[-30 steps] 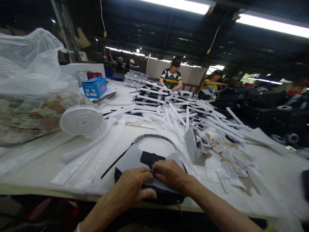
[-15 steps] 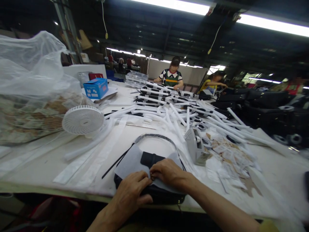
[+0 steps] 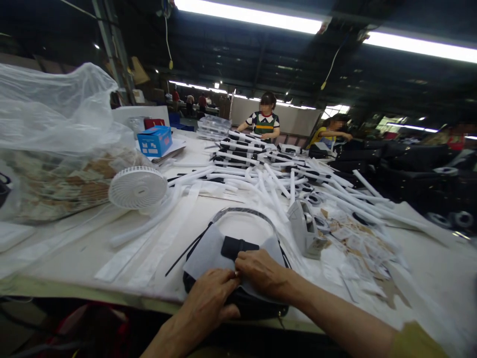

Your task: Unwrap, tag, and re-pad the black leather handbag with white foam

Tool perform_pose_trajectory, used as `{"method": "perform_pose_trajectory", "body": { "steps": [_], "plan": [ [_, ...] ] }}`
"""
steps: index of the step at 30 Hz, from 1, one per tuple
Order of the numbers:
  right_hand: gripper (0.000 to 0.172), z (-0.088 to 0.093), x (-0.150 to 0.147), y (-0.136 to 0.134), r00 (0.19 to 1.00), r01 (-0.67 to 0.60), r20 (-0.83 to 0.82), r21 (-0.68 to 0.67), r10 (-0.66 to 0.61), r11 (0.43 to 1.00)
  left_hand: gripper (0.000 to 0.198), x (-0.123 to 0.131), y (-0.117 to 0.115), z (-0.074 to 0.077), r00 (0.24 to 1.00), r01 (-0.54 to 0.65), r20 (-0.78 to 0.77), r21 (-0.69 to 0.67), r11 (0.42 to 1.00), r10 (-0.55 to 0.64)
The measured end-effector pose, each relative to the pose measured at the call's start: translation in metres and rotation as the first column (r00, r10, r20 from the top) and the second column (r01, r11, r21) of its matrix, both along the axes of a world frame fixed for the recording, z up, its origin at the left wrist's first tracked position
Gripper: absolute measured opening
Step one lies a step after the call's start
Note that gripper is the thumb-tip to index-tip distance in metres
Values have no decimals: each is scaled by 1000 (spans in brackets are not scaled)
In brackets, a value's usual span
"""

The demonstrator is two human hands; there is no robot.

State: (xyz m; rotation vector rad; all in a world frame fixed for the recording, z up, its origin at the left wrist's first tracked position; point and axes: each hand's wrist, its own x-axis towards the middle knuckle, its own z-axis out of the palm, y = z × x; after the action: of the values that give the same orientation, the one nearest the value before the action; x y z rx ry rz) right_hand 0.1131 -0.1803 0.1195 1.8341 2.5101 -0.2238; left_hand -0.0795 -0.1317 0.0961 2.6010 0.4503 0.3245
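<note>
A black handbag (image 3: pixel 261 309) lies at the table's front edge, its handle (image 3: pixel 244 211) arched away from me and wrapped in clear film. Pale grey sheeting (image 3: pixel 204 253) covers most of its upper face. Over that sheeting is a short black flap (image 3: pixel 238 247). My right hand (image 3: pixel 261 271) is closed in a pinch at the flap's lower end, where a small bit of metal shows. From the left, my left hand (image 3: pixel 212 293) presses its bent fingertips against the same spot, thumb lower and apart. The fingers hide most of the metal piece.
A white fan (image 3: pixel 137 188) and a clear bag of paper scraps (image 3: pixel 74 184) stand left, near a blue box (image 3: pixel 154 140). White wrapped strips (image 3: pixel 272 181) cover the middle. A tape dispenser (image 3: pixel 307 231) sits right, beside scraps (image 3: pixel 357 243). A co-worker (image 3: pixel 264 119) works across the table.
The whole view has shifted slightly, so things appear a little farther right and lower. Both hands keep their place at the flap's lower end, with only small finger movement.
</note>
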Motion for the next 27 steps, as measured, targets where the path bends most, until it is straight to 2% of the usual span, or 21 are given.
{"method": "perform_pose_trajectory", "body": {
  "steps": [4, 11, 13, 17, 19, 21, 24, 26, 27],
  "plan": [
    [18, 0, -18, 3, 974, 219, 61, -15, -218, 976, 47, -2, -1, -1, 1000, 2, 13, -42, 999, -2],
    [14, 12, -20, -4, 890, 446, -82, -53, -449, 894, 56, -3, 0, -10, 996, -7, 87, -26, 1000, 10],
    [15, 8, -21, -5, 894, 442, -69, -32, -443, 896, 56, -3, 1, -13, 995, 12, 97, -14, 1000, -11],
    [19, -1, -27, 2, 940, 341, 21, -21, -341, 940, 49, -3, 1, -16, 996, -12, 84, 38, 999, 8],
    [20, 2, -29, 5, 942, 334, 22, -25, -334, 942, 48, -3, 0, -15, 997, 1, 81, 62, 998, -6],
    [20, 14, -28, 1, 939, 344, 14, -32, -344, 938, 53, -3, 2, -10, 995, 36, 89, 85, 996, -44],
    [23, 38, -21, -22, 938, 339, -66, -18, -340, 940, 57, -8, 14, 3, 987, 92, 109, 207, 974, -116],
    [33, 42, -14, -43, 938, 323, -149, 57, -312, 945, 58, -14, 30, 9, 986, 34, 144, 345, 938, -88],
    [45, 38, -11, -54, 942, 308, -173, 111, -286, 945, 62, -18, 38, 10, 985, -24, 164, 407, 913, -47]
  ]
}}
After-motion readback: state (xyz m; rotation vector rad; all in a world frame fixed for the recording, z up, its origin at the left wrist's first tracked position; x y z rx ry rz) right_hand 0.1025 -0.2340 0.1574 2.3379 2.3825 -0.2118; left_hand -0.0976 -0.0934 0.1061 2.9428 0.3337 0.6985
